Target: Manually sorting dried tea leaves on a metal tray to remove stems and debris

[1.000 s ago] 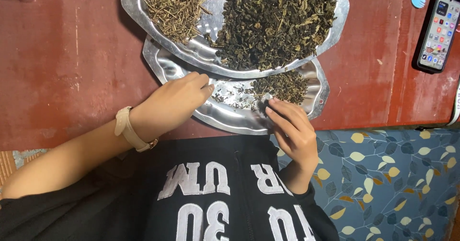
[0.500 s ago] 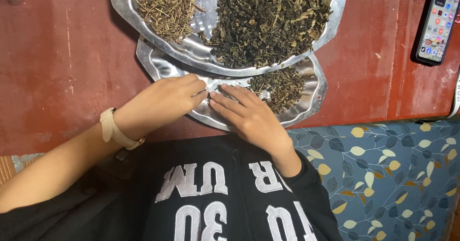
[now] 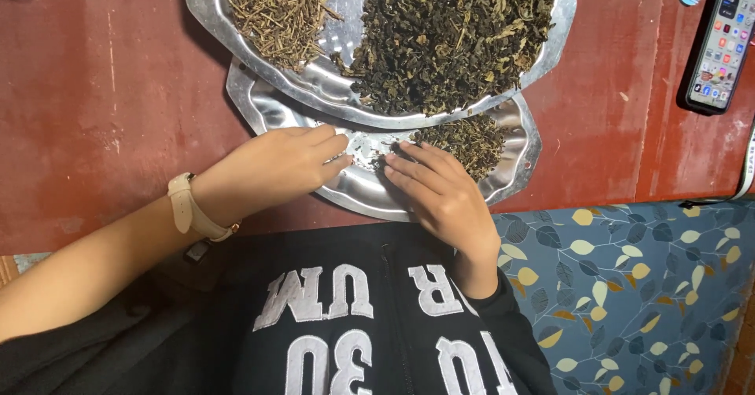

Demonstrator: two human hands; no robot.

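While both palms lie flat on the lower steel tray (image 3: 275,110), my right hand (image 3: 444,198) touches the dried-leaf pile (image 3: 470,139); left hand (image 3: 275,167) beside, fingers extended, nothing gripped; bare red table (image 3: 102,88) leftward.

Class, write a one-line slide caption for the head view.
Both hands, left and right, rest on the lower metal tray of dried leaves, beneath a fuller tray.
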